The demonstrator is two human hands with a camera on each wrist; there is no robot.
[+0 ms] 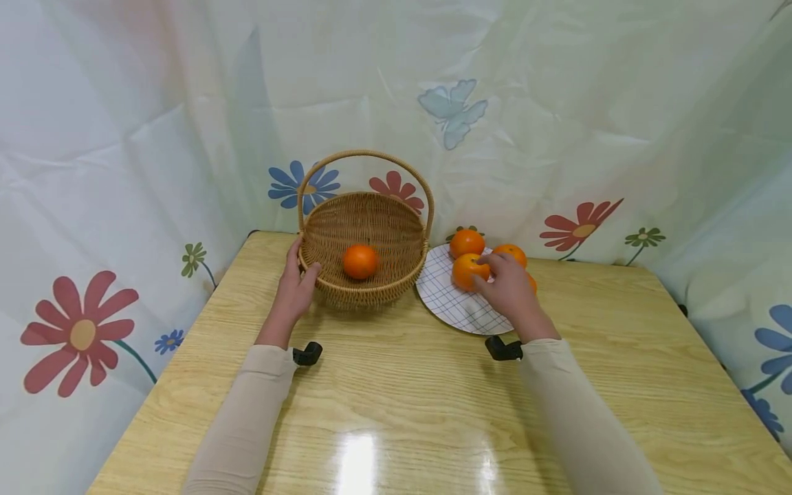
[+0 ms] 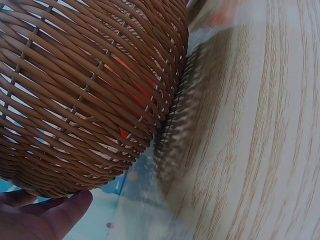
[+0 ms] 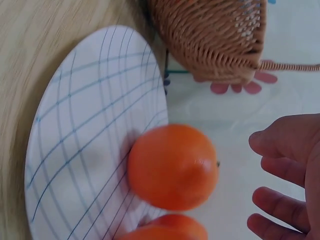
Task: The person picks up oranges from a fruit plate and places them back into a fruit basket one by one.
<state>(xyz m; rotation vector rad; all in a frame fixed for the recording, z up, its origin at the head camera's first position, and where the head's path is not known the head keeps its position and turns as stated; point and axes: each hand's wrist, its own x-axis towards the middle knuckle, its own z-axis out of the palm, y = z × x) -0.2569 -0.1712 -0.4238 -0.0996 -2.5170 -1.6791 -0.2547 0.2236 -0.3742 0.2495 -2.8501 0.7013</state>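
Note:
My left hand (image 1: 297, 289) grips the left side of the wicker basket (image 1: 365, 295), thumb over the front rim and fingers along the outside. One orange fruit, an orange (image 1: 360, 261), lies in the basket, whose opening faces me. To the right, a white plate with blue checks (image 1: 442, 295) bears several oranges (image 1: 467, 243). Above them hovers my right hand (image 1: 510, 285), its thumb and fingers spread beside the front orange (image 1: 465, 272). In the right wrist view a gap shows between the fingertips (image 3: 257, 142) and the nearest orange (image 3: 172, 167).
Both the basket and the plate stand at the back of the wood-grain table (image 1: 396, 385). Close behind them hangs a pale curtain (image 1: 544, 137) printed with flowers and a butterfly. The basket's tall handle (image 1: 365, 152) arches up in front of it.

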